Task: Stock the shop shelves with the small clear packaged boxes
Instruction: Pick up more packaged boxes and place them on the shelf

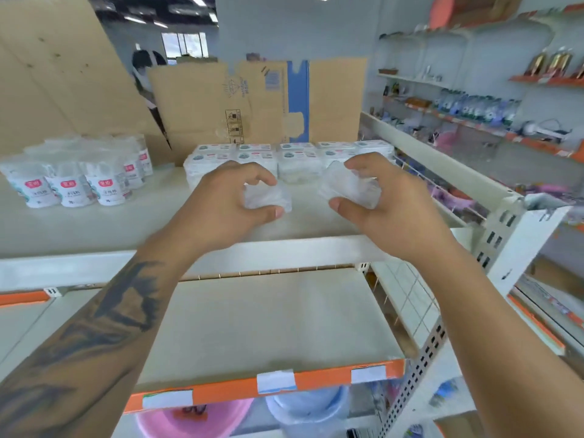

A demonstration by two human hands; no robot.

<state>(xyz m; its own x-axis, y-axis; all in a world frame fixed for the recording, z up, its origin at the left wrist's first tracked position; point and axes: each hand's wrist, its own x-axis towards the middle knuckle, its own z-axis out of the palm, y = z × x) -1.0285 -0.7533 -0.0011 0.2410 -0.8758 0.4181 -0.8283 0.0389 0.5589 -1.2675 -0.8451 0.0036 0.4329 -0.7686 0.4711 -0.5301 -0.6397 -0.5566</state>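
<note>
My left hand (227, 203) grips a small clear packaged box (268, 197) between thumb and fingers, just above the top shelf (94, 229). My right hand (388, 200) holds a second clear box (350, 186), tilted, at the same height. Both hands hover in front of a row of stocked clear boxes (294, 159) that stands at the back of the top shelf, two rows deep.
White pouches with red labels (72, 181) stand at the shelf's left. Cardboard sheets (246, 102) lean behind the shelf. A lower shelf (268, 327) with an orange edge strip lies below. Another rack of goods (474, 105) runs along the right. Pink and blue basins (303, 409) sit underneath.
</note>
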